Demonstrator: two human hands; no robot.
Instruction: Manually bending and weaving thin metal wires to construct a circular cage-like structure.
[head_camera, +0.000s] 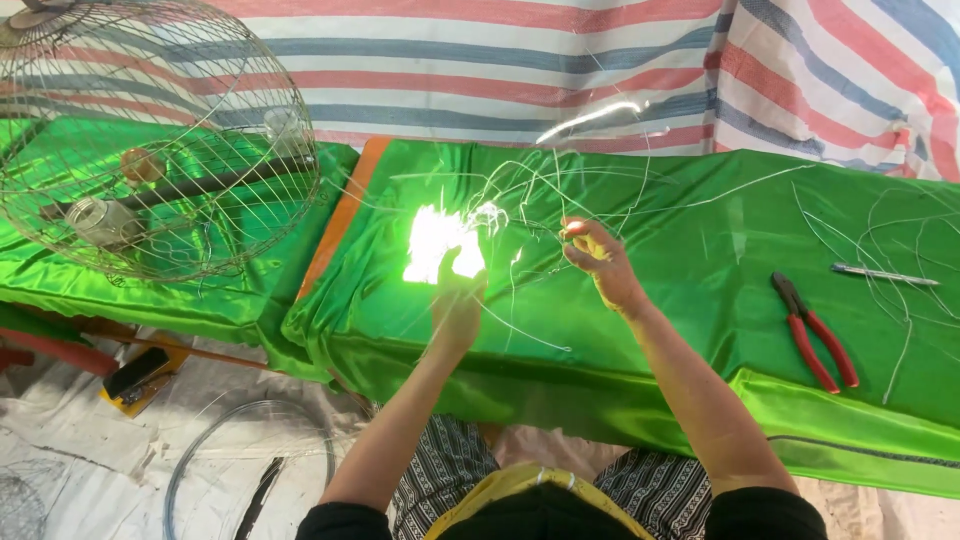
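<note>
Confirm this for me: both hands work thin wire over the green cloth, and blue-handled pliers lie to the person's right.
Not quite. In the head view the pliers have red handles, not blue. The rest holds: left hand and right hand work thin wire over the green cloth.

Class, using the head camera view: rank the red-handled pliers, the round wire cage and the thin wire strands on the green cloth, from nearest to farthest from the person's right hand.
1. Thin wire strands: at the fingers of the right hand, mid-table.
2. Red-handled pliers: on the green cloth, to the right.
3. Round wire cage: far left, beyond the left hand.
</note>
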